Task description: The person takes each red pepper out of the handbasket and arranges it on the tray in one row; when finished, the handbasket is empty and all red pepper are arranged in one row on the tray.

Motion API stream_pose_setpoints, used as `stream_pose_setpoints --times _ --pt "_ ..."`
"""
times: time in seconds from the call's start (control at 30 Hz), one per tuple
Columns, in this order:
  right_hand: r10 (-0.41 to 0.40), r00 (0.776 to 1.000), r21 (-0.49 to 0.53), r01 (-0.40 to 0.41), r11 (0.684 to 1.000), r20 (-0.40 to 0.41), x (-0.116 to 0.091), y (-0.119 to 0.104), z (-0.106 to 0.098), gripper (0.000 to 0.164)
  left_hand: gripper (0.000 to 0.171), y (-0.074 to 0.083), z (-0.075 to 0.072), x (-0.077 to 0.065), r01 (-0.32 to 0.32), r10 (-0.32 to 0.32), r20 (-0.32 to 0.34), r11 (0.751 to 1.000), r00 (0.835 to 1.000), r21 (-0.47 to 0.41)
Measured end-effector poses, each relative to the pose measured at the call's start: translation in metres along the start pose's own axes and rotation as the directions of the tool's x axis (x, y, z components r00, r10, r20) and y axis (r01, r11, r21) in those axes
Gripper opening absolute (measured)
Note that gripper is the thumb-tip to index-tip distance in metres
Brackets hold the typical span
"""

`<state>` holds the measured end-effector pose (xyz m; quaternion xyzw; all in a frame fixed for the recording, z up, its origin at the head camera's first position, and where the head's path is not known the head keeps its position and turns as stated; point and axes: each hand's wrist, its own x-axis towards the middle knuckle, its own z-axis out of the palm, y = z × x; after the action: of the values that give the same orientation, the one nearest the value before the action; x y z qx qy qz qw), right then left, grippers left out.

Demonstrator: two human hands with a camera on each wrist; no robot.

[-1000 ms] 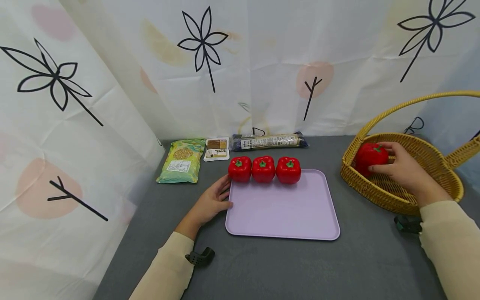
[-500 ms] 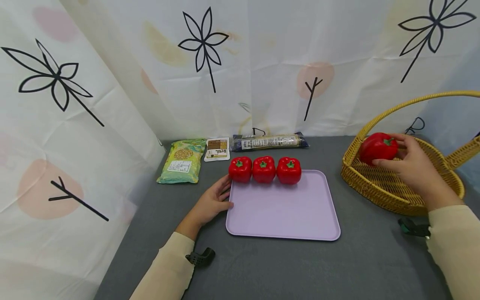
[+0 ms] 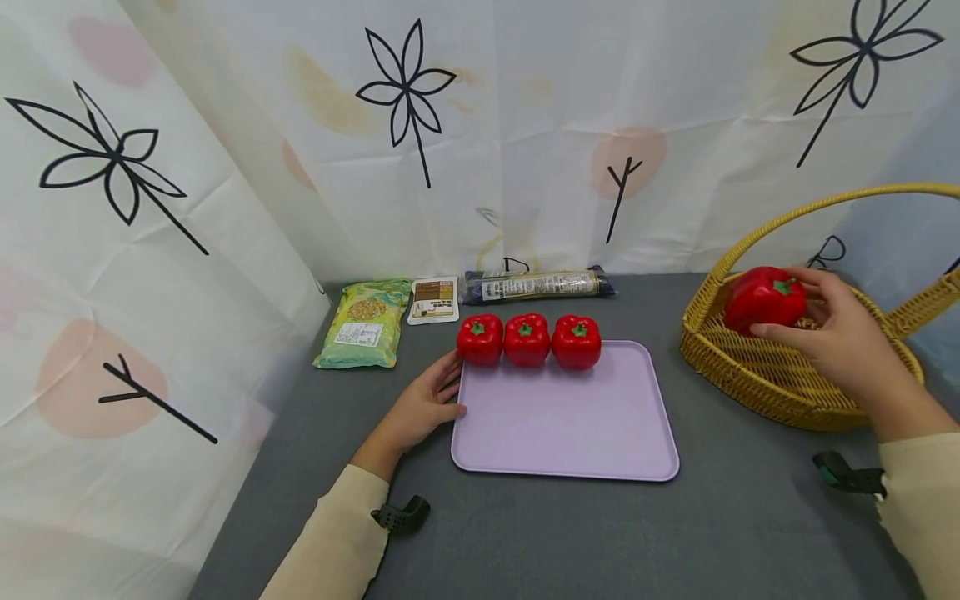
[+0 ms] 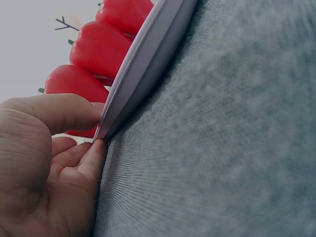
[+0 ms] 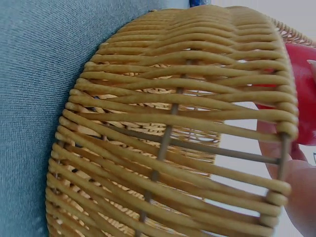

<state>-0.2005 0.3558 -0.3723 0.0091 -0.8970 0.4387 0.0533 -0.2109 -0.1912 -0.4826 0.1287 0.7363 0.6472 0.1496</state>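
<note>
My right hand [image 3: 855,337] holds a red bell pepper [image 3: 761,298] with a green stem by its right side, thumb in front and fingers behind, over the wicker basket [image 3: 738,390]. In the right wrist view the woven basket wall [image 5: 182,118] covers part of that red bell pepper [image 5: 303,98]. My left hand [image 3: 420,404] rests at the left edge of the lilac tray [image 3: 566,425], thumb and fingertips against its rim, as the left wrist view also shows. Three red bell peppers [image 3: 527,340] stand in a row along the tray's far side.
Behind the tray lie a green and yellow packet [image 3: 363,325], a small white and brown packet [image 3: 433,300] and a long dark package [image 3: 536,285]. The basket's tall handle [image 3: 825,202] arches over it. A printed white cloth [image 3: 525,125] hangs along the back.
My right hand has lifted the bell pepper from lower in the basket and shifted it rightward, its stem tipping to the right. The left hand and tray stay put.
</note>
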Motion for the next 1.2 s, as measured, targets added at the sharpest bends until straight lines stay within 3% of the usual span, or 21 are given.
stream_pose_setpoints --times 0.3,0.5,0.83,1.2 --pt "-0.066 0.998 -0.023 0.065 0.998 -0.025 -0.012 -0.012 0.005 0.097 0.098 -0.001 -0.001 -0.001 0.001 -0.001 -0.007 1.0 1.0 -0.008" --pt "-0.162 0.987 0.041 0.162 0.986 -0.008 -0.017 -0.017 0.012 0.088 0.097 0.0 -0.001 -0.002 -0.003 0.003 -0.008 1.0 1.0 -0.009" --pt "-0.205 0.971 0.125 0.19 0.974 0.121 -0.021 -0.024 0.042 0.088 0.097 -0.001 -0.002 -0.002 -0.003 0.003 -0.01 1.0 1.0 -0.011" --pt "-0.278 0.932 0.167 0.244 0.955 0.234 -0.017 -0.024 0.087 0.088 0.097 -0.003 0.0 0.001 -0.007 0.007 -0.001 1.0 1.0 -0.022"
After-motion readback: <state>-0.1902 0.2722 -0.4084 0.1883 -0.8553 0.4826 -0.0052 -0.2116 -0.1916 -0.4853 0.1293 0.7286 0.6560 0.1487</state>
